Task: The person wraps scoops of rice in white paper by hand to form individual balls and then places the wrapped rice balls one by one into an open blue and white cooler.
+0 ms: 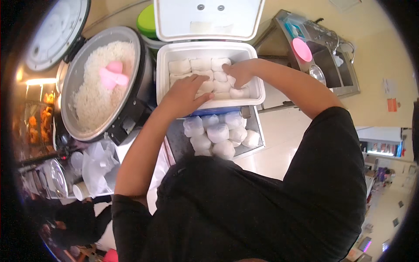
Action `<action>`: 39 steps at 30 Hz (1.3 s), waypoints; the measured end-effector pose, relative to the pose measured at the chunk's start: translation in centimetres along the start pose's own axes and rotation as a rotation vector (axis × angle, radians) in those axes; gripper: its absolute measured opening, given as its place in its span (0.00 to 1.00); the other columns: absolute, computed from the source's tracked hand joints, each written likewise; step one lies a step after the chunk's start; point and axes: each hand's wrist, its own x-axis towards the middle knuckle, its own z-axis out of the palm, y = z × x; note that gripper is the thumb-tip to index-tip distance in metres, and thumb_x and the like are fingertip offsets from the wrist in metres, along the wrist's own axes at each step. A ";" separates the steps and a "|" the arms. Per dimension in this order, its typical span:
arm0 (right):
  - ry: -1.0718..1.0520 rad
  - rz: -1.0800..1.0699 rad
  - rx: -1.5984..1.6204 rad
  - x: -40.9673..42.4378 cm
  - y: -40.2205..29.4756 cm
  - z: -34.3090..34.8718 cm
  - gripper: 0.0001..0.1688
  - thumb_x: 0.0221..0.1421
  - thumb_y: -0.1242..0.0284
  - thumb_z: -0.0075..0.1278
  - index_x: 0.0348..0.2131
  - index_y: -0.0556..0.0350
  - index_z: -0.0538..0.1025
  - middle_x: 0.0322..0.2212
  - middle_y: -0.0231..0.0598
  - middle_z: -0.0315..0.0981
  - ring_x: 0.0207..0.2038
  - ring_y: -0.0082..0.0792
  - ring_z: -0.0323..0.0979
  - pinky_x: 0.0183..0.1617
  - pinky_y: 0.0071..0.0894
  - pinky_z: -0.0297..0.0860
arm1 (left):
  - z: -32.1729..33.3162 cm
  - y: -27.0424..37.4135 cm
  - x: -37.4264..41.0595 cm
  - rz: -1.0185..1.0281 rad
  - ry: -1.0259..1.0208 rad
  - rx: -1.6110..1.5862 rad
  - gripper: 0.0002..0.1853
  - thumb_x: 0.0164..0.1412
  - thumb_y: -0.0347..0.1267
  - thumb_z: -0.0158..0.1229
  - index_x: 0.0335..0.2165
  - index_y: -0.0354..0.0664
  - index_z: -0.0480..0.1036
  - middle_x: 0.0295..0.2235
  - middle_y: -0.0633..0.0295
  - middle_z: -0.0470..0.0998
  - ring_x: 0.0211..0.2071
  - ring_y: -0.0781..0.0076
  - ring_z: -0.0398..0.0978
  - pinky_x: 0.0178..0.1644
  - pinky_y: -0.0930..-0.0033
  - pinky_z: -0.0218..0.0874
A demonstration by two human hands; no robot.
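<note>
A white cooler box (240,101) stands before me with its lid (209,14) raised. Inside are rows of white wrapped packets (179,66), packed close together. My left hand (186,91) lies over the packets at the front left, thumb and fingers spread, with nothing seen in its grasp. Toward the right side, my right hand (241,72) reaches down into the box and touches packets there; whether it grips one cannot be told. More rounded packets (217,132), apparently rice in clear plastic, are heaped on a metal surface (178,137) between the box and my body.
At left stands a large open rice cooker (137,82) holding white rice (95,85) and a pink scoop (113,77). Below it lie clear plastic bags (96,168). A metal sink (327,65) with a pink bowl (301,49) is at right. Another person's dark sleeve (78,222) shows lower left.
</note>
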 end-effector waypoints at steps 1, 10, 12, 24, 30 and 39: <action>0.035 -0.032 0.035 -0.3 0.6 0.1 0.47 0.48 0.61 0.57 0.62 0.58 0.56 0.46 0.60 0.74 0.49 0.56 0.74 0.50 0.50 0.69 | -0.1 0.0 0.9 0.009 -0.053 -0.003 0.29 0.62 0.46 0.59 0.56 0.43 0.69 0.52 0.47 0.73 0.55 0.45 0.69 0.60 0.48 0.59; 0.299 -0.012 0.240 -10.0 -0.3 -5.8 0.28 0.49 0.67 0.50 0.52 0.43 0.70 0.44 0.49 0.74 0.44 0.48 0.73 0.47 0.44 0.68 | 5.8 -1.3 12.2 0.668 -0.209 0.384 0.18 0.59 0.37 0.57 0.48 0.45 0.75 0.48 0.54 0.75 0.55 0.54 0.70 0.62 0.50 0.58; 0.479 -0.109 0.452 -10.3 1.3 -4.6 0.25 0.52 0.70 0.47 0.52 0.44 0.71 0.43 0.44 0.73 0.44 0.40 0.71 0.48 0.40 0.67 | 7.6 -1.2 14.4 0.672 -0.417 0.383 0.17 0.59 0.37 0.54 0.46 0.44 0.76 0.48 0.54 0.75 0.55 0.54 0.70 0.62 0.49 0.58; 0.989 0.094 0.400 -4.3 -1.8 3.3 0.26 0.51 0.72 0.53 0.51 0.48 0.71 0.48 0.51 0.71 0.50 0.54 0.71 0.52 0.49 0.71 | 6.3 0.0 15.6 0.395 -0.753 0.504 0.22 0.59 0.37 0.47 0.47 0.34 0.74 0.47 0.43 0.78 0.51 0.43 0.74 0.63 0.48 0.60; 0.871 0.108 0.058 -2.9 -1.1 4.8 0.28 0.51 0.71 0.56 0.53 0.43 0.73 0.47 0.44 0.72 0.51 0.46 0.70 0.54 0.43 0.71 | 5.5 1.3 14.4 0.299 -0.798 0.669 0.21 0.61 0.39 0.44 0.41 0.39 0.79 0.42 0.49 0.81 0.46 0.52 0.79 0.58 0.52 0.64; 0.318 0.197 -0.254 -3.8 -2.6 4.2 0.32 0.56 0.63 0.48 0.59 0.54 0.69 0.44 0.41 0.78 0.47 0.33 0.75 0.58 0.39 0.62 | 6.0 -0.3 14.1 0.419 -0.747 0.667 0.21 0.63 0.39 0.44 0.37 0.40 0.81 0.41 0.51 0.82 0.51 0.58 0.74 0.66 0.56 0.53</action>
